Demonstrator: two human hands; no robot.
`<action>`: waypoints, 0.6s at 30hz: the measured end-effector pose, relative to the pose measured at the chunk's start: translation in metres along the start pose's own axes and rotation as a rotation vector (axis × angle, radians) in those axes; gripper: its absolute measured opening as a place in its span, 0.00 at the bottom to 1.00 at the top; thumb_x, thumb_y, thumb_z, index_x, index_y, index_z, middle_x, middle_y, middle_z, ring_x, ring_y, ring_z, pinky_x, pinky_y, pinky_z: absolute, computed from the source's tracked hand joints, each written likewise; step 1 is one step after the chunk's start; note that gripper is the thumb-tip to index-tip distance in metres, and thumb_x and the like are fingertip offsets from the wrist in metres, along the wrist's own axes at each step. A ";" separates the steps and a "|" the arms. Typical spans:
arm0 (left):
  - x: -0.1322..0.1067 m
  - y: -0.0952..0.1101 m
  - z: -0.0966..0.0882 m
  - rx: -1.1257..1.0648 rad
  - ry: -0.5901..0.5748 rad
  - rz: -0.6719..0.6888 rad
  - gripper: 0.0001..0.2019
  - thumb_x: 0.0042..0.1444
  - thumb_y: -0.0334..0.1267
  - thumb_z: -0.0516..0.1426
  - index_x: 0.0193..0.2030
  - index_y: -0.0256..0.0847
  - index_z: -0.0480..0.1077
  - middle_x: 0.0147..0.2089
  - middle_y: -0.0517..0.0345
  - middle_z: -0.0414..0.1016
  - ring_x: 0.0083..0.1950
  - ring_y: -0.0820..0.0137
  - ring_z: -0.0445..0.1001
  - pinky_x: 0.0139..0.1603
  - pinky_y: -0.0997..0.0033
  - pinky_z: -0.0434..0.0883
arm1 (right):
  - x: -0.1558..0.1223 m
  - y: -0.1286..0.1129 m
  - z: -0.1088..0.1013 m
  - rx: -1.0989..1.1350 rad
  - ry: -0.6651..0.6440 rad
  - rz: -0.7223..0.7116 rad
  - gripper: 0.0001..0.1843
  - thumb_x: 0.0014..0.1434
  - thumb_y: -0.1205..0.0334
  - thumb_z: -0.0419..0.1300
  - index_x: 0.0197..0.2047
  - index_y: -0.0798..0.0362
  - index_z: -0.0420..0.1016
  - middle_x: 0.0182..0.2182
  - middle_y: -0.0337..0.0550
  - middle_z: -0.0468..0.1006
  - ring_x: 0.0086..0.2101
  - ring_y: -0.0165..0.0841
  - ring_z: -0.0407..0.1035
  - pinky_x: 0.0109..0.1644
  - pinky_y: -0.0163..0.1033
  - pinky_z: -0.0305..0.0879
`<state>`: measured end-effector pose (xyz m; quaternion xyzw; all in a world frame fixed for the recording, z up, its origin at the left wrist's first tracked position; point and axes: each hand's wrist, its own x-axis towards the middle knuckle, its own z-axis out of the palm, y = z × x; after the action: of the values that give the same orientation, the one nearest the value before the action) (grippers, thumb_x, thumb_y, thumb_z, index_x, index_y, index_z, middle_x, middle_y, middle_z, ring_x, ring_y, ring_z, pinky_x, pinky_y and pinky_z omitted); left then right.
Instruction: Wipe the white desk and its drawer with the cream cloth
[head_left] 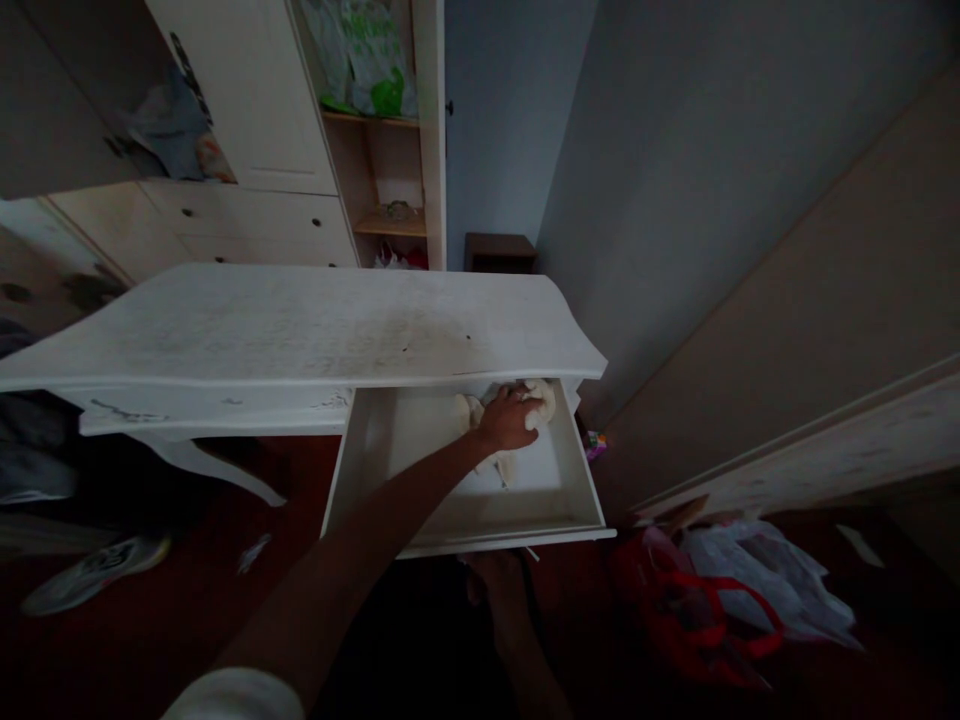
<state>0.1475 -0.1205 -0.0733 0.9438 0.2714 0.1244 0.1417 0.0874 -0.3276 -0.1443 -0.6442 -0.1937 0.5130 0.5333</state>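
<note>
My left hand [510, 420] reaches into the open white drawer [577, 470] of a white desk [300, 320]. Its fingers are curled over a pile of cream cloth [541, 398] at the back right of the drawer. More of the cloth [466, 410] shows to the left of my hand and under my wrist. My right hand [496, 585] is low in the dark, just below the drawer's front edge. Its fingers are lost in shadow, and I cannot tell whether they touch the drawer.
A red-handled bag [697, 620] and white plastic bags [772, 580] lie on the floor at the right. A shoe [97, 570] lies at the left. Behind the desk stands a cream wardrobe [255, 110] with shelves [386, 225]. A large panel [825, 330] leans on the right.
</note>
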 end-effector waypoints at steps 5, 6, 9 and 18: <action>-0.032 0.009 -0.007 -0.062 -0.156 0.278 0.23 0.50 0.39 0.61 0.54 0.46 0.73 0.58 0.56 0.70 0.60 0.64 0.66 0.64 0.66 0.58 | -0.002 -0.005 0.000 0.004 -0.022 0.005 0.23 0.44 0.46 0.59 0.11 0.54 0.61 0.08 0.37 0.59 0.14 0.24 0.52 0.21 0.33 0.47; -0.040 0.013 -0.007 -0.085 -0.194 0.324 0.22 0.49 0.38 0.62 0.53 0.46 0.74 0.56 0.56 0.71 0.58 0.64 0.68 0.63 0.66 0.59 | -0.002 -0.007 0.001 0.010 -0.028 -0.002 0.23 0.44 0.46 0.59 0.11 0.54 0.61 0.08 0.37 0.59 0.14 0.24 0.52 0.21 0.33 0.47; -0.060 0.024 -0.005 -0.192 -0.324 0.467 0.20 0.47 0.35 0.63 0.50 0.45 0.76 0.53 0.55 0.74 0.54 0.65 0.71 0.61 0.67 0.61 | -0.004 -0.010 0.001 0.054 -0.021 -0.010 0.20 0.43 0.47 0.60 0.15 0.55 0.64 0.10 0.35 0.60 0.14 0.23 0.51 0.20 0.32 0.46; -0.106 0.007 -0.024 -0.299 -0.360 0.381 0.25 0.46 0.29 0.60 0.53 0.47 0.74 0.58 0.54 0.71 0.57 0.64 0.70 0.59 0.67 0.65 | -0.003 -0.006 0.001 0.070 0.032 0.026 0.20 0.40 0.47 0.62 0.14 0.54 0.63 0.10 0.35 0.59 0.14 0.23 0.51 0.20 0.32 0.45</action>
<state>0.0558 -0.1796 -0.0654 0.9532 0.0388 0.0182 0.2992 0.0870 -0.3272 -0.1378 -0.6356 -0.1585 0.5160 0.5519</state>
